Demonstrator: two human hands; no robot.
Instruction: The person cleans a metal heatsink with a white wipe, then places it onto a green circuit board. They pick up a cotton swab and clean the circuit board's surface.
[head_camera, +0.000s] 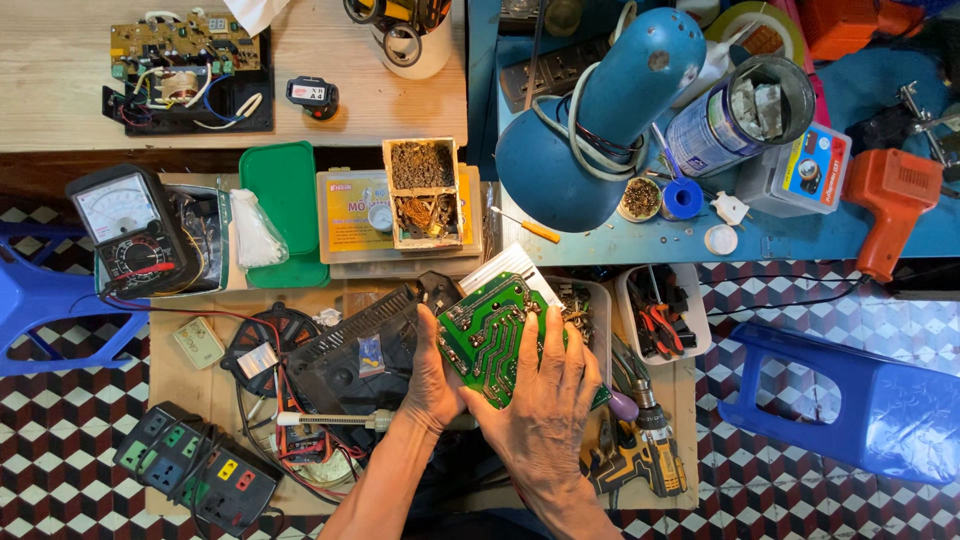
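Note:
A green circuit board (487, 328) with silver traces is held tilted above a black plastic casing (345, 360). My left hand (433, 375) grips the board's lower left edge from underneath. My right hand (545, 395) lies flat across the board's lower right part, fingers spread over it. A white ribbed heat sink (517, 263) sticks out behind the board's top edge.
An analog multimeter (128, 222) with red lead sits at left, a power strip (195, 467) at lower left. A cordless drill (648, 440) lies right of my hands, beside a bin of pliers (662, 312). A blue desk lamp (600, 110), orange soldering gun (893, 200) and blue stool (850, 400) are nearby.

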